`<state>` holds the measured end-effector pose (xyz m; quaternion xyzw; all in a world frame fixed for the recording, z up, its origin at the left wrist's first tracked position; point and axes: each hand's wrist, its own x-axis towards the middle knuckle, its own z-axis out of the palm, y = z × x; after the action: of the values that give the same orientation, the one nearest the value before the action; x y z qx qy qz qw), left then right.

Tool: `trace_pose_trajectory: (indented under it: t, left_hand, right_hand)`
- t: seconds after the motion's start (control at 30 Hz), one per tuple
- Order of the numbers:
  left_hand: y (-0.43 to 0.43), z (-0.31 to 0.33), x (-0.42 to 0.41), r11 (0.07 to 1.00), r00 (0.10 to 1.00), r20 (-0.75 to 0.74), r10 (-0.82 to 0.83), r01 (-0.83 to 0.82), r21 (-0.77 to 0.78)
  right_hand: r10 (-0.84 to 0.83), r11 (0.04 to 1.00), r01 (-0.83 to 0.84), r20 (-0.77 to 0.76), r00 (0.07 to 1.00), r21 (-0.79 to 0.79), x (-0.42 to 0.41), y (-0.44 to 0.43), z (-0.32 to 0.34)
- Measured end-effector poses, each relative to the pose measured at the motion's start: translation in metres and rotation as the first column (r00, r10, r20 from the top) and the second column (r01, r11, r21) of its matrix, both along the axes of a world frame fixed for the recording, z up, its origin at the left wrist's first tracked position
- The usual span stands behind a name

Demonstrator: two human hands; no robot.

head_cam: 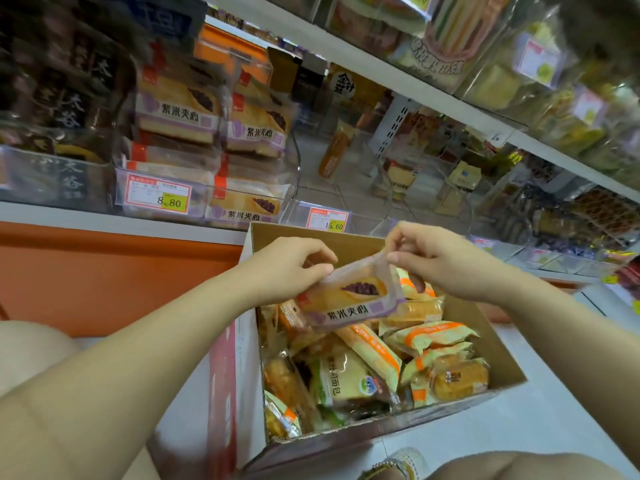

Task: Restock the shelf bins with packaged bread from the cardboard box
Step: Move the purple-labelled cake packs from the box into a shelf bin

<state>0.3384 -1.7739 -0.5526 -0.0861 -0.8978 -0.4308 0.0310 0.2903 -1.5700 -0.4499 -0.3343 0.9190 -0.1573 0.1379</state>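
A purple-and-white packet of filled bread (349, 299) hangs above the open cardboard box (485, 327). My left hand (287, 268) pinches its upper left edge. My right hand (433, 258) pinches its upper right corner. The box below holds several packets of bread in orange-and-yellow and green wrappers (374, 372). On the shelf just beyond, a clear bin (156, 195) with an 8.80 price tag is stacked with matching purple packets (180, 116). To its right, the clear bin (329, 216) tagged 15.60 shows almost no stock.
Dark packets fill the bin (55, 181) at far left. More clear bins (426, 181) with assorted bread run to the right, and an upper shelf (450, 95) of wrapped goods overhangs them. An orange panel (104, 271) lies under the shelf edge. My knees and a shoe (398, 465) border the box.
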Motion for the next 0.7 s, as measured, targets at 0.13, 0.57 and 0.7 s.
trace_pose_trajectory:
  t: [0.13,0.57,0.7]
  left_hand:
    - [-0.015,0.011,-0.005,0.985,0.995,0.05,0.082,-0.089,0.149]
    - [-0.082,0.054,0.01,0.924,0.913,-0.147,0.381,-0.372,0.088]
    - [-0.102,0.059,0.012,0.848,0.813,-0.276,0.513,-0.53,0.016]
  right_hand:
    - [-0.084,0.956,0.062,-0.065,0.994,-0.286,0.002,-0.012,0.016]
    - [-0.086,0.87,-0.042,-0.236,0.968,-0.491,-0.001,-0.082,0.014]
    - [0.103,0.953,-0.233,-0.518,0.849,-0.193,-0.007,-0.126,-0.001]
